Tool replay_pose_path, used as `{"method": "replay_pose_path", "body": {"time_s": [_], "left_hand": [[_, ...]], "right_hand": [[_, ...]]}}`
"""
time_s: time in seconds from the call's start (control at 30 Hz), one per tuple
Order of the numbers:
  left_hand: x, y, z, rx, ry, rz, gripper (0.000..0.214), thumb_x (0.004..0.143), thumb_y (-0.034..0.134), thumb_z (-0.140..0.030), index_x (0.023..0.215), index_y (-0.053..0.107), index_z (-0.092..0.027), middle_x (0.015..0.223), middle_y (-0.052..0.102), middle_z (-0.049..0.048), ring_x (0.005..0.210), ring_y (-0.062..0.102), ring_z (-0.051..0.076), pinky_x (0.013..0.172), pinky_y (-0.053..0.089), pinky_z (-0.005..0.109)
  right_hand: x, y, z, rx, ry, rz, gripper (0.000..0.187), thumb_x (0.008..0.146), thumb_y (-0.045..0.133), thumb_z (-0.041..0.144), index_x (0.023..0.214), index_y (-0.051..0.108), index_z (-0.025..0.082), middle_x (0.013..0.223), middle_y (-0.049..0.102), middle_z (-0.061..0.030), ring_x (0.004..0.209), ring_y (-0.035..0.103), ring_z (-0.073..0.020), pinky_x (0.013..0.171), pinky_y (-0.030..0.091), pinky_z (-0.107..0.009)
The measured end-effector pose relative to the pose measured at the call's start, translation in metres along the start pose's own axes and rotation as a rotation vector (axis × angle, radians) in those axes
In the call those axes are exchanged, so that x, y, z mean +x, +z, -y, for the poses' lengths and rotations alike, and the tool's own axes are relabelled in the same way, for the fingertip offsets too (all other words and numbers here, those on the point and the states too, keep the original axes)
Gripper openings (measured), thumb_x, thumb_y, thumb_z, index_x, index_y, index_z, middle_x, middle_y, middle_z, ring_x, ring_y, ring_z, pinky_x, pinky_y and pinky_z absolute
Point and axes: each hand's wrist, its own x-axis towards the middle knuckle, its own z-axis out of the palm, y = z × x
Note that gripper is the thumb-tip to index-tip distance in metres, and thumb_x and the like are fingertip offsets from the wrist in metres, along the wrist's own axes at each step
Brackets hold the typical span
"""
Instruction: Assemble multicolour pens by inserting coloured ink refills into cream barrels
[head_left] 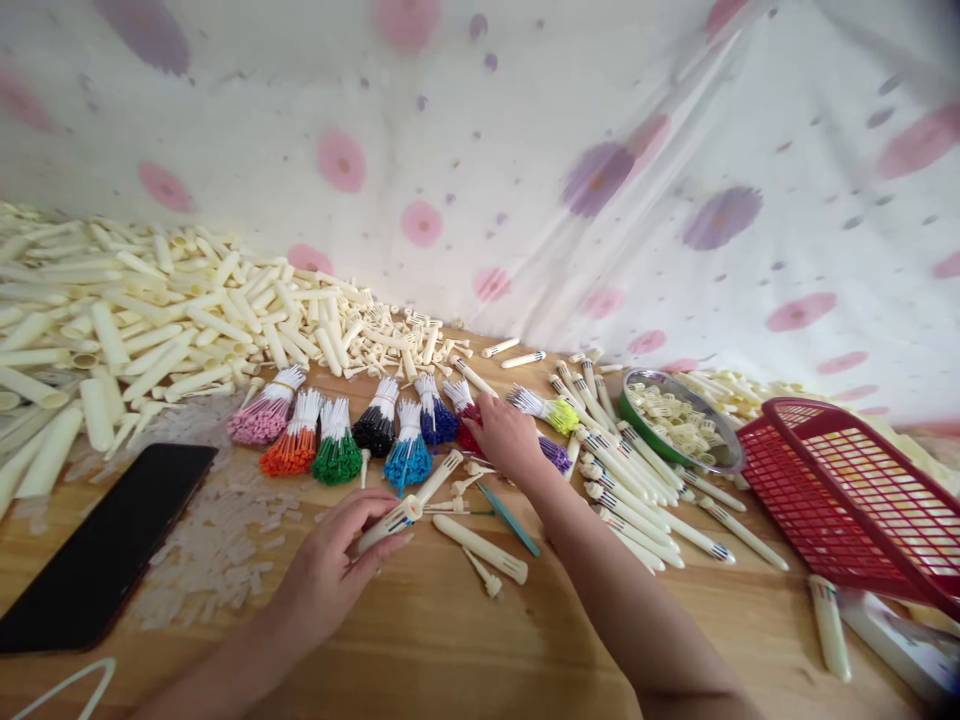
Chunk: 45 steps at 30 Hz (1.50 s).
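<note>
Above the wooden table (540, 650), just in front of the light-blue bundle (407, 450), your left hand (345, 555) has fingers and thumb closed around a cream pen barrel (390, 525), tilted with its slotted end up and away from you. Your right hand (506, 435) reaches to the red bundle (463, 398), its fingertips too hidden to tell whether they pinch a stick or merely touch. Because the sticks are thin and crowded, a hasty pull could drag out several or spill the neighbouring dark-blue bundle (437, 415), and a loose left grip could let the barrel roll.
</note>
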Motion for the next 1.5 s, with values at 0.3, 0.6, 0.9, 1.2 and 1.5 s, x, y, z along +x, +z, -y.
{"method": "replay_pose_path", "body": {"time_s": [0.3,0.6,0.9,1.2,1.5], "left_hand": [[-0.001,-0.001,0.003,-0.011,-0.026,0.017,0.012,0.082,0.058,-0.024,0.093,0.063,-0.023,0.097,0.069,0.0051,0.089,0.066,0.02,0.074,0.055,0.028],[-0.002,-0.001,0.004,-0.042,-0.072,0.036,0.013,0.084,0.055,-0.024,0.095,0.062,-0.023,0.101,0.067,0.0052,0.094,0.065,0.02,0.067,0.056,0.025],[-0.001,-0.003,0.003,-0.041,-0.105,0.056,0.012,0.083,0.057,-0.026,0.093,0.063,-0.023,0.101,0.066,0.0048,0.092,0.065,0.02,0.063,0.056,0.024],[-0.002,-0.001,0.008,-0.038,-0.048,0.041,0.012,0.084,0.057,-0.023,0.094,0.061,-0.023,0.101,0.066,0.0049,0.094,0.065,0.019,0.069,0.057,0.024],[-0.001,0.0,0.01,-0.019,0.023,0.003,0.013,0.083,0.06,-0.025,0.095,0.064,-0.022,0.099,0.067,0.0057,0.091,0.066,0.018,0.068,0.058,0.023]], "right_hand": [[0.006,-0.01,-0.006,-0.107,-0.094,0.197,0.025,0.097,0.03,0.026,0.104,0.051,0.016,0.099,0.068,-0.0142,0.09,0.065,-0.024,0.071,0.043,-0.03],[0.003,-0.021,-0.021,-0.009,-0.175,0.288,0.018,0.096,0.037,0.025,0.09,0.052,0.018,0.085,0.069,-0.0062,0.071,0.064,-0.0153,0.065,0.041,-0.023],[-0.002,-0.027,-0.027,0.125,-0.214,0.322,0.019,0.094,0.039,0.027,0.086,0.054,0.018,0.093,0.065,-0.011,0.089,0.061,-0.0246,0.077,0.04,-0.032],[-0.005,-0.003,-0.049,0.693,-0.207,0.538,0.026,0.093,0.038,0.04,0.076,0.042,0.022,0.08,0.069,-0.0026,0.068,0.066,-0.0156,0.061,0.053,-0.029],[-0.044,-0.022,-0.057,0.844,-0.345,0.46,0.032,0.085,0.056,0.038,0.106,0.058,0.015,0.074,0.061,0.0012,0.065,0.058,-0.0108,0.061,0.046,-0.024]]}}
